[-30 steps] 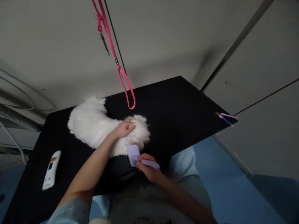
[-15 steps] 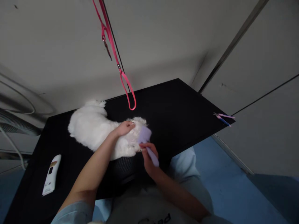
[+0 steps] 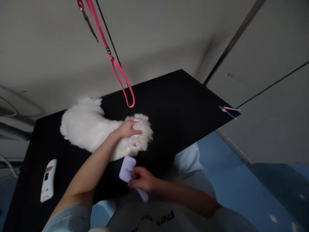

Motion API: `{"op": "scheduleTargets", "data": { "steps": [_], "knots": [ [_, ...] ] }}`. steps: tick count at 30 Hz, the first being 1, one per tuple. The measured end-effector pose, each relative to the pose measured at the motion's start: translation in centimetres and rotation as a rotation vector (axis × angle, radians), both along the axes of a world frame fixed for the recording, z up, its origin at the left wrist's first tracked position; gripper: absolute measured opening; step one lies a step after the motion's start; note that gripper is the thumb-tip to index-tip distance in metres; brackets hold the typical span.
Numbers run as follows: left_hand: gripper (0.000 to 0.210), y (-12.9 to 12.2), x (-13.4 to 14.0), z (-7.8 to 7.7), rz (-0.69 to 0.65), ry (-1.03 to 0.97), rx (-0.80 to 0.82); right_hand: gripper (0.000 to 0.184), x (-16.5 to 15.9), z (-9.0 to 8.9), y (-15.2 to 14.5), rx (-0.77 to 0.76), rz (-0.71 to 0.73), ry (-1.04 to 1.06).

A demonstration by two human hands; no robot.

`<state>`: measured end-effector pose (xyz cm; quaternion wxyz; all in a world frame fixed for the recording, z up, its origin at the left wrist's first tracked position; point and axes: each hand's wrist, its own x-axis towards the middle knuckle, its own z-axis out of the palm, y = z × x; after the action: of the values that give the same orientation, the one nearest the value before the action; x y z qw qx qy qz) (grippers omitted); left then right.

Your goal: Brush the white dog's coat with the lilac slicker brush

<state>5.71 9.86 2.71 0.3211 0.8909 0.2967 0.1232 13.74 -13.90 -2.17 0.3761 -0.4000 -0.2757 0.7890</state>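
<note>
A white fluffy dog [image 3: 83,125] lies on the black table, its head towards the right. My left hand [image 3: 127,129] grips the dog at the back of its head, the thumb laid across the fur. Lower down, near the table's front edge, my right hand [image 3: 143,178] is closed round the handle of a purple slicker brush [image 3: 126,169]. The brush's pad is just below the dog's chin area and apart from the head. Its bristles face away from me and are hidden.
A white cordless clipper [image 3: 49,180] lies on the table [image 3: 173,106] at the left. Pink-and-blue nail clippers [image 3: 229,111] lie near the right corner. A pink grooming loop [image 3: 130,90] hangs above the table behind the dog. A grey hose [image 3: 14,131] runs at the far left.
My right hand has drawn the brush away from the dog's head, down and left towards me. My left hand has shifted its hold on the head, which now faces more downward. The view has moved slightly.
</note>
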Motion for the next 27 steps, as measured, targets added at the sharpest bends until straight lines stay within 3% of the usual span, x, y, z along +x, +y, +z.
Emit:
{"op": "scheduleTargets", "data": {
  "steps": [3, 6, 10, 14, 19, 24, 27],
  "knots": [
    [0.036, 0.7, 0.4, 0.0, -0.022, -0.011, -0.148, 0.038, -1.1, -0.2, 2.8, 0.112, -0.245, -0.127],
    [0.038, 0.8, 0.4, 0.0, -0.01, -0.034, -0.217, 0.034, -1.9, -0.5, 3.5, 0.077, -0.47, -0.115],
    [0.039, 0.6, 0.1, -0.4, 0.007, -0.012, -0.191, 0.033, -2.8, -0.7, 2.5, 0.039, -0.456, -0.024],
    [0.039, 0.6, -0.1, -0.7, 0.028, -0.054, -0.178, 0.039, -2.9, -0.5, 2.2, -0.016, -0.62, 0.027],
    [0.032, 0.4, -0.4, -0.2, -0.054, -0.036, -0.222, 0.043, -2.5, 0.7, 1.9, -0.21, -0.418, 0.155],
    [0.031, 0.3, -0.5, 0.1, -0.07, -0.047, -0.302, 0.047, -2.5, 1.1, 1.8, -0.201, -0.464, 0.133],
    [0.028, 0.4, -0.5, 0.1, -0.106, -0.055, -0.294, 0.052, -2.9, 0.8, 1.1, -0.297, -0.268, 0.143]
  ]
}}
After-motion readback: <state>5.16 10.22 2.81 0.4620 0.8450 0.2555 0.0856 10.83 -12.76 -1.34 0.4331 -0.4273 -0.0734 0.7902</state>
